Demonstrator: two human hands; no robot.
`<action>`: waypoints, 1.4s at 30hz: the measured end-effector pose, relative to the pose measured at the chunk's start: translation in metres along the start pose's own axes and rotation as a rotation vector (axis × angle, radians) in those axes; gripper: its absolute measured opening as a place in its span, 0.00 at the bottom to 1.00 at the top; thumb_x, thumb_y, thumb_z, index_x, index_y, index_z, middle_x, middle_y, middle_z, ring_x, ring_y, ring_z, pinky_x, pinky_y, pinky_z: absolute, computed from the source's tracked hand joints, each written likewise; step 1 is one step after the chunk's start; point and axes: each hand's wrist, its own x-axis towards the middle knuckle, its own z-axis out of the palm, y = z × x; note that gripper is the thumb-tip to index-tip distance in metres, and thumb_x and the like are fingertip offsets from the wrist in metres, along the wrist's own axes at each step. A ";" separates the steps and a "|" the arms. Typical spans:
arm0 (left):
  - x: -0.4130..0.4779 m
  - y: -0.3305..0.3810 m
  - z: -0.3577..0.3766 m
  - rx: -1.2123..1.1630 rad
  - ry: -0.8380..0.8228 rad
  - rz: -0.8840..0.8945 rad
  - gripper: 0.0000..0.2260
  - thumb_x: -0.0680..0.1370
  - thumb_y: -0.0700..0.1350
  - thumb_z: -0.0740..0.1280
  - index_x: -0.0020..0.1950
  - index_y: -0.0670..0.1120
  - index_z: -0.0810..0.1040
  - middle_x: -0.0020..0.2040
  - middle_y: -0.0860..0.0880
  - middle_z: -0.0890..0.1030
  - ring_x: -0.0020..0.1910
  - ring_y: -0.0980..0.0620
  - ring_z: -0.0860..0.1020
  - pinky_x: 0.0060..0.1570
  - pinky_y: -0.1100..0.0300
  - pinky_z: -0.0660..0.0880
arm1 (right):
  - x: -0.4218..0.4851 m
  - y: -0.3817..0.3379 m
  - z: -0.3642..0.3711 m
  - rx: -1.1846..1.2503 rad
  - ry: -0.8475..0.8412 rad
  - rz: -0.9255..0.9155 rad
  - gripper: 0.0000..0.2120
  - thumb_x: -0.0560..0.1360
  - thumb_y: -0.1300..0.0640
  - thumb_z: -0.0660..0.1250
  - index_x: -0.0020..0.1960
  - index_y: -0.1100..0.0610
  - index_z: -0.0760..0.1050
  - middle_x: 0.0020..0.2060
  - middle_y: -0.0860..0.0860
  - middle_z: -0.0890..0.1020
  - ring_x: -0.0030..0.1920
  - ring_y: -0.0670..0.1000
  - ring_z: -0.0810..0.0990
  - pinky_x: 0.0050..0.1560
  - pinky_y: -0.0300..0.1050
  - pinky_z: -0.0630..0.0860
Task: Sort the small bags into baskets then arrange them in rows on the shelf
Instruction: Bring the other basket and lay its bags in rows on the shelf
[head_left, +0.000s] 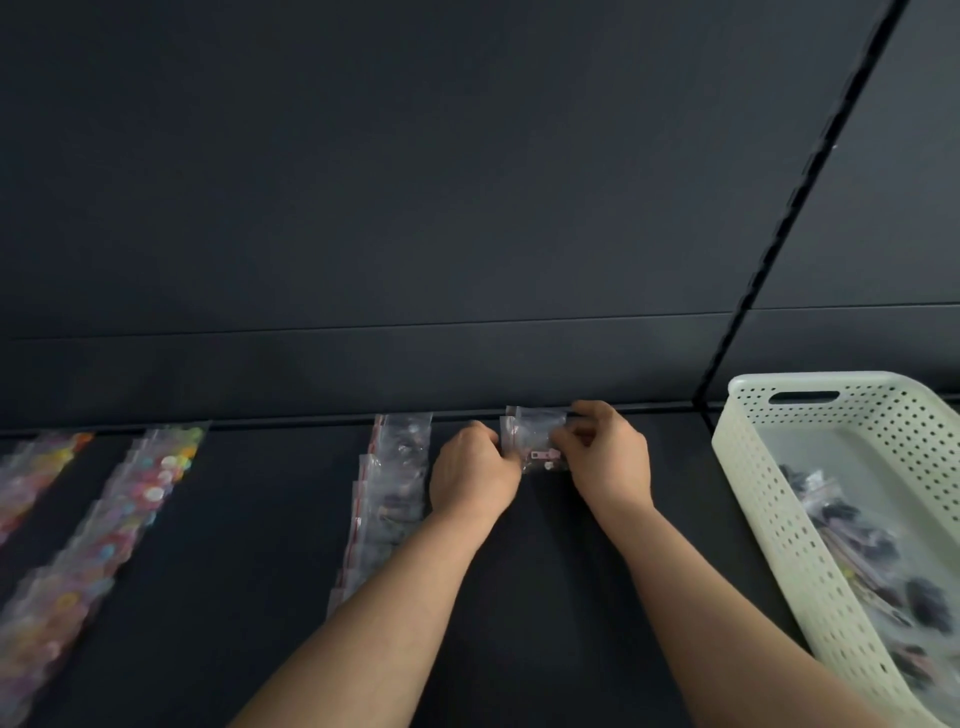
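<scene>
Head view: both your hands are at the back edge of the shelf (519, 597), right where it meets the dark rear wall (415, 182). L hand (475, 467) pinches the left side of the small bags (537, 441) with curled fingers. R hand (608, 457) pinches the right side & top corner. The bunch is clear w/ a red zip line; at least 2 bags overlap, exact no. can't be told.

Room: a bare strip of shelf runs from the bunch toward you, btwn the clear-bag row (384, 499) on the left & the basket (748, 478) on the right; both your forearms lie over it. L hand is just beside the clear-bag row's right edge. The basket's left wall is near your R forearm. A wider bare gap separates the clear-bag row from the coloured rows.

Count: 3 rows lie on the shelf: 1 clear, then 2 w/ multicolour contents, the nearer coloured row (124, 530) & the far-left coloured row (36, 478), cut by the frame edge. 1 white perforated basket, w/ more bags (852, 545) heaped inside, blurred, no. unclear. 1 slotted upright (779, 218) behind the basket.
</scene>
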 end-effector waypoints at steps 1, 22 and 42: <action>0.001 -0.001 -0.002 0.001 0.008 -0.002 0.11 0.76 0.53 0.67 0.54 0.50 0.79 0.51 0.50 0.83 0.53 0.47 0.80 0.47 0.55 0.78 | -0.001 0.000 -0.001 -0.005 0.008 -0.003 0.17 0.74 0.58 0.68 0.63 0.56 0.74 0.47 0.47 0.83 0.49 0.48 0.80 0.47 0.37 0.70; 0.004 0.003 -0.007 -0.004 0.024 0.087 0.13 0.78 0.47 0.65 0.62 0.49 0.77 0.55 0.49 0.83 0.58 0.45 0.78 0.51 0.54 0.75 | -0.014 0.008 0.009 -0.258 0.042 -0.076 0.13 0.75 0.61 0.60 0.56 0.51 0.77 0.41 0.49 0.81 0.47 0.53 0.78 0.36 0.42 0.68; -0.097 0.147 0.027 -0.096 -0.119 0.539 0.06 0.77 0.44 0.68 0.50 0.54 0.81 0.46 0.58 0.83 0.48 0.56 0.80 0.48 0.56 0.79 | -0.060 0.052 -0.200 -0.753 0.230 -0.202 0.15 0.77 0.58 0.63 0.61 0.46 0.76 0.56 0.45 0.81 0.57 0.50 0.76 0.55 0.48 0.73</action>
